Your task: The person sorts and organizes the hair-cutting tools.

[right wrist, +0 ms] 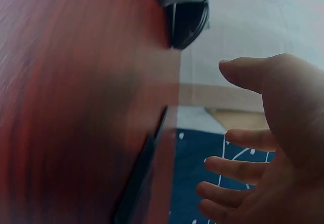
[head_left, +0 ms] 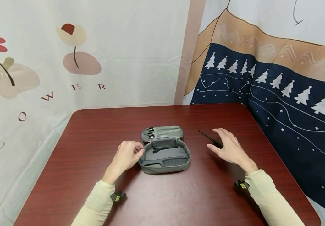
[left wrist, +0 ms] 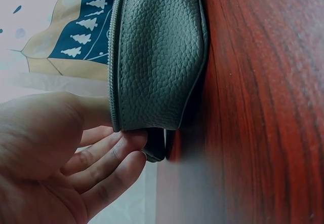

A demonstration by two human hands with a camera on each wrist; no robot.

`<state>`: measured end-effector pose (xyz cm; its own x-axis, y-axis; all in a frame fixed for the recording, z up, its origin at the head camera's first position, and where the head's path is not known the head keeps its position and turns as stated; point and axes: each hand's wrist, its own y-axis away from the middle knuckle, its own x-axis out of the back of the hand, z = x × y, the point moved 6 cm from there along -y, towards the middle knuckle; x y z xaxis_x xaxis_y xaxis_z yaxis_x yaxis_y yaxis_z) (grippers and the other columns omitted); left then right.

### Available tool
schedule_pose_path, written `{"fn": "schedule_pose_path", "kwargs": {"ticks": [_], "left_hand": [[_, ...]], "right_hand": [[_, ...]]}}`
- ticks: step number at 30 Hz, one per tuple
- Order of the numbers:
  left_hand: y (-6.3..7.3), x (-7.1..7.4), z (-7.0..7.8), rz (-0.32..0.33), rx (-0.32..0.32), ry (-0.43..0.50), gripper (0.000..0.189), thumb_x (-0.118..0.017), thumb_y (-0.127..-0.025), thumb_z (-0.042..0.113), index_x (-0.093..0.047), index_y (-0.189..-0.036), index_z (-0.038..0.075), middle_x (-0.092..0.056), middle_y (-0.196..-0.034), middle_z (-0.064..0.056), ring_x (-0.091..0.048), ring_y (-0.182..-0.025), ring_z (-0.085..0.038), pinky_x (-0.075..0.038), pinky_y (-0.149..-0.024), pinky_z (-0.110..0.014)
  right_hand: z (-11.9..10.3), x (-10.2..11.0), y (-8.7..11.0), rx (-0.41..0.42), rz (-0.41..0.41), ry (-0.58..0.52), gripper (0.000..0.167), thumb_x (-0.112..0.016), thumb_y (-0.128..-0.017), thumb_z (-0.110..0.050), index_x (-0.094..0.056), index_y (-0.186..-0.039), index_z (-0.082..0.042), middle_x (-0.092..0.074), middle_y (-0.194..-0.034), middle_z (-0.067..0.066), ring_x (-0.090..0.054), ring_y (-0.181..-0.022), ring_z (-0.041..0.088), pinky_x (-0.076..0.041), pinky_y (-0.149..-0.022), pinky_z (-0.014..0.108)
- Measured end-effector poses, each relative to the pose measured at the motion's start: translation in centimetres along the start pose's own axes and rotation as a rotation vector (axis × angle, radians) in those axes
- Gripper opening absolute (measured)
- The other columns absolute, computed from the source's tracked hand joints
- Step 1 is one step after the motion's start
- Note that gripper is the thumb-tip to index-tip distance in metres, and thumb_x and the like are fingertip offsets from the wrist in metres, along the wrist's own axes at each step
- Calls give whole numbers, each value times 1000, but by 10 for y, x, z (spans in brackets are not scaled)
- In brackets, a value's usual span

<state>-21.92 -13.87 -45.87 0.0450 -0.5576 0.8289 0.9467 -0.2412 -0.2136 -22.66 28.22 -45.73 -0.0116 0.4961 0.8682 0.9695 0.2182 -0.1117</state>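
Observation:
A grey-green zippered case (head_left: 163,170) lies unzipped on the table, its lid folded back behind it. My left hand (head_left: 127,155) is at the case's left end, thumb over the zipped rim and fingertips against the leathery outside (left wrist: 157,57). Inside the base lie a black comb (head_left: 175,161) and a slim dark tool (head_left: 165,148). Small metal scissors (head_left: 150,133) sit in the lid. My right hand (head_left: 230,147), fingers spread and holding nothing, hovers over a slim black tool (head_left: 206,135) with a thin shaft and thicker handle; its exact kind does not show.
The reddish-brown wooden table (head_left: 100,131) has rounded far corners. Behind it hangs a pale flower-printed curtain (head_left: 134,56), with a dark blue tree-patterned cloth (head_left: 264,91) along the right side.

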Motion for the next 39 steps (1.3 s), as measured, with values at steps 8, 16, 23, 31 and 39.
{"fn": "schedule_pose_path", "kwargs": {"ticks": [8,16,23,31,39], "left_hand": [[0,1,0,1,-3,6,8,-81,-97,11,-84,-90,13,-81,-78,2,-75,-72,-8,-64,-73,-34],[0,1,2,11,-25,6,6,-82,-96,10,-84,-90,11,-81,-78,1,-75,-72,-8,-64,-72,-34],[0,0,1,3,-17,1,7,-81,-96,11,-84,-90,12,-82,-79,1,-75,-73,-8,-64,-72,-35],[1,0,1,4,-22,1,7,-81,-96,11,-84,-90,11,-81,-79,1,-75,-73,-8,-65,-73,-35],[1,1,1,7,-22,10,7,-81,-96,10,-84,-90,12,-81,-78,2,-75,-72,-8,-64,-72,-34]], "right_hand": [[25,7,13,-39,-16,52,77,-78,-105,-40,-51,-163,2,-48,-168,34,-43,-156,58,-33,-127,81],[39,8,21,-49,-26,90,70,-81,-104,-33,-56,-157,5,-53,-163,36,-49,-148,60,-38,-122,81],[43,4,23,-41,-23,112,53,-84,-102,-29,-70,-140,5,-66,-141,31,-60,-129,53,-52,-109,71],[44,1,24,-11,-17,101,33,-88,-99,-20,-77,-120,1,-73,-112,18,-69,-103,34,-60,-93,57],[46,3,19,-50,-40,55,19,-86,-98,-12,-78,-110,1,-73,-99,12,-68,-89,23,-59,-81,42]]}}
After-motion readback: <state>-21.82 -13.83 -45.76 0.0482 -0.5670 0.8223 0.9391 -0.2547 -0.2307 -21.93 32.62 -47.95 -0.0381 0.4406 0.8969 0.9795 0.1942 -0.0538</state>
